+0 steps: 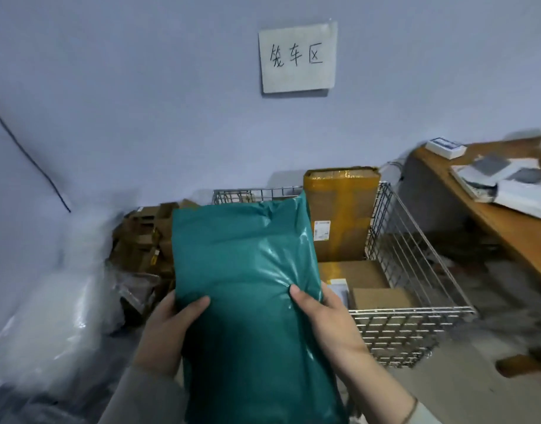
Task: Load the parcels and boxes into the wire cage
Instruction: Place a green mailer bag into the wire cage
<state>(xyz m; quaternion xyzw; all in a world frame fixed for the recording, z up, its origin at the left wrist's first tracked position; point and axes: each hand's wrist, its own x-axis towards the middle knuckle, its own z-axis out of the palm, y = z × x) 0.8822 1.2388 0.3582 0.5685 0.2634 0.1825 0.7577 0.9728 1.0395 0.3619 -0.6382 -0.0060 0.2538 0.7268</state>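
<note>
Holding: both hands gripped one teal poly-mailer parcel (247, 289), raised upright in front of the wire cage (413, 325).
Left hand: left hand (168, 328) clamped on the parcel's left edge, thumb on the front face, fingers hidden behind.
Right hand: right hand (324, 322) clamped on the parcel's right edge, thumb pressed into the film so that it creased; fingers behind it.
Parcel: glossy teal film, no label or print visible on the side facing the camera; it covered the cage's left half from view.
Wire cage: silver mesh, open top, standing on the floor against the wall.
Cage contents: tall box (341, 215) wrapped in yellowish tape stood upright against the cage's back wall; a small white shipping label on its lower left front, text too small to read. Flat cardboard boxes (376, 296) lay in the cage bottom, in front of the tall box.
Sign: white paper sign (297, 56) on the wall above the cage, handwritten "笼车区".
Left of cage: heap of brown cartons (140, 240), then clear plastic bags (58, 298) further left; print on them blurred.
Right of cage: wooden table (514, 234) carrying white and grey packets (505, 185); writing not legible.
</note>
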